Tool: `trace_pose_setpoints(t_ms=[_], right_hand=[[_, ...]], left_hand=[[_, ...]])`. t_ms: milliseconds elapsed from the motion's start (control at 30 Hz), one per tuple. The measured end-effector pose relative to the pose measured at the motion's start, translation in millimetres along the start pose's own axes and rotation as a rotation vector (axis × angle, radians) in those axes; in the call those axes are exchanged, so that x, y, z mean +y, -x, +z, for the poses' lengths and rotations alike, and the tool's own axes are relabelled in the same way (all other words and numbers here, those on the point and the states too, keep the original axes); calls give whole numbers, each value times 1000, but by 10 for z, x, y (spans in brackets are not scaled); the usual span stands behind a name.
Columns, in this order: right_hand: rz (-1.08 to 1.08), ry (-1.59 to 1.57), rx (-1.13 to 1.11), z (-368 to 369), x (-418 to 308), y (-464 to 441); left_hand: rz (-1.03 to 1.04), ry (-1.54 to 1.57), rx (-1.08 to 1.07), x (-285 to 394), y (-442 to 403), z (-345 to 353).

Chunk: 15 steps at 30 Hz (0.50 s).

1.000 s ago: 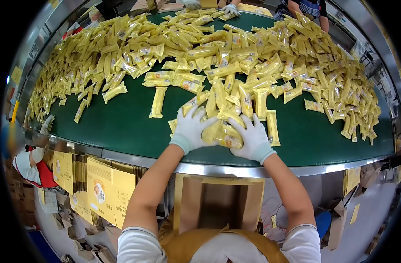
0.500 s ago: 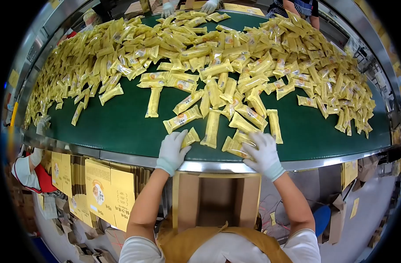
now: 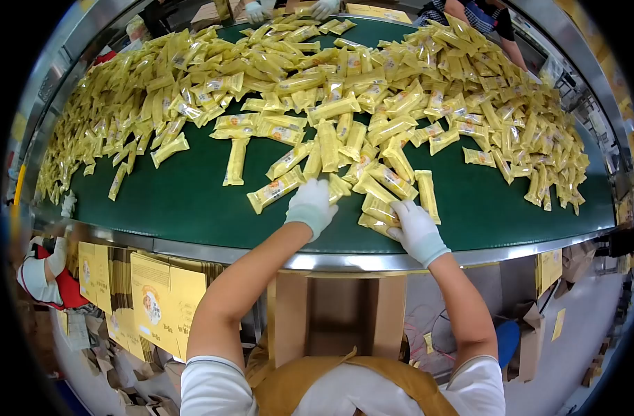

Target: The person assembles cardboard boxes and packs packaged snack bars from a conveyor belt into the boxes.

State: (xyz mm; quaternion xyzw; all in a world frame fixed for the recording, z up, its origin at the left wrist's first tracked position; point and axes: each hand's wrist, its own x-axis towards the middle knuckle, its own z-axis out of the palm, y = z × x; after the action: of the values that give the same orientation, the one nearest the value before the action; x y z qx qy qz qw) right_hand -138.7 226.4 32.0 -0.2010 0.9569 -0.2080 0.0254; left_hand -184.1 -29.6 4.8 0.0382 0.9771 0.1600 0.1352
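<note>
Both my hands wear white gloves. My left hand [image 3: 313, 204] is curled round the near end of a yellow wrapped snack packet [image 3: 338, 188], partly hidden by the glove. My right hand [image 3: 417, 230] grips the right ends of yellow packets [image 3: 379, 209] lying side by side near the front edge, thumb below and fingers above. More packets lie loosely just beyond both hands, some overlapping. One long packet [image 3: 426, 196] lies just above my right fingers.
A large heap of packets [image 3: 192, 76] covers the far part of the green belt [image 3: 192, 215]. A metal rim [image 3: 345, 262] borders it. Below stands an open carton [image 3: 289, 319]; flat yellow cartons [image 3: 151, 305] stand at left. Co-workers' gloved hands [image 3: 256, 12] are across.
My left hand has moved right and farther over the belt, onto a packet among the others. My right hand has closed in on the packets beside it. The view has shifted slightly.
</note>
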Motion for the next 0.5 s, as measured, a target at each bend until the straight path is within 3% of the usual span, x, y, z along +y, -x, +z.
trace_pose_setpoints(t_ms=[67,167,300,400,500], right_hand=[[32,72,-43,108,44,8],[45,33,-244,62,-30,99],[-2,23,-277,63,-66,54],[-27,-144,-182,-217,-201,-115],[-12,12,115,-222,-197,-415]], left_hand=[[93,39,-18,-181,195,-90],[7,-27,59,-328,470,-470],[-77,-146,146,-625,244,-717],[-109,-209,36,-698,-2,-583],[-188,-243,-87,-545,-45,-681]])
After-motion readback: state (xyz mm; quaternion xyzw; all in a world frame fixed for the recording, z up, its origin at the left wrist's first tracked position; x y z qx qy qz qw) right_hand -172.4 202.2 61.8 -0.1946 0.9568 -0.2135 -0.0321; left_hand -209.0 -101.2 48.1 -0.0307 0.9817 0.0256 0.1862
